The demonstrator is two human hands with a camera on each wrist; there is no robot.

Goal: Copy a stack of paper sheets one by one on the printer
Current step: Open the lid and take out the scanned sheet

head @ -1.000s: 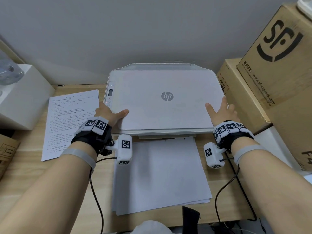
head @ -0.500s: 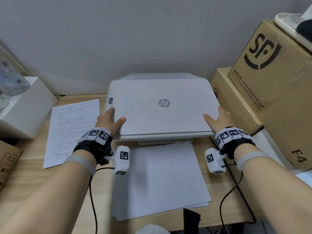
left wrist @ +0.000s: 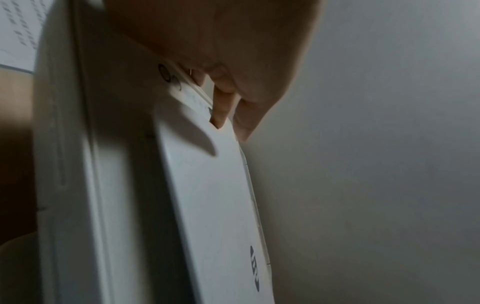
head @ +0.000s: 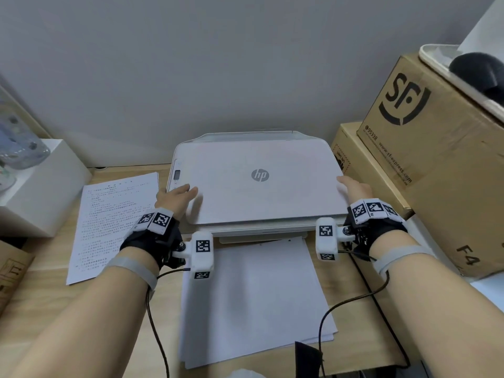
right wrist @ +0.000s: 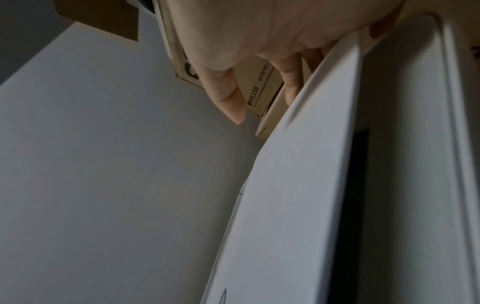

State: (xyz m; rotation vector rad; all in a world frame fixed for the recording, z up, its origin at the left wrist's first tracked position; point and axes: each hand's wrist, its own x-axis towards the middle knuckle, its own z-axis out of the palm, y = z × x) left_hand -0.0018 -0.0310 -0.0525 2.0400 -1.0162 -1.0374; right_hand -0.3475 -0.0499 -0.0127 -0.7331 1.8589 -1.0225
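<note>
**Both hands on the printer lid's side edges**

The left hand (head: 174,199) grips the scanner lid (head: 261,184) of the white HP printer (head: 259,230) at its left edge, thumb lying on top and fingers (left wrist: 221,109) tucked under the lid beside the control panel. The right hand (head: 354,189) holds the lid's right edge the same way, fingers (right wrist: 292,82) curled beneath it, thumb (right wrist: 228,96) held apart. The wrist views show a dark gap under the lid, so it stands slightly raised. Just behind both wrists, on the wooden tabletop (head: 81,309), lies a stack of blank sheets (head: 253,301) touching the printer's front. A printed sheet (head: 114,222) lies flat just left of the left hand. Cardboard boxes (head: 436,165) stand just right of the right hand.
</note>
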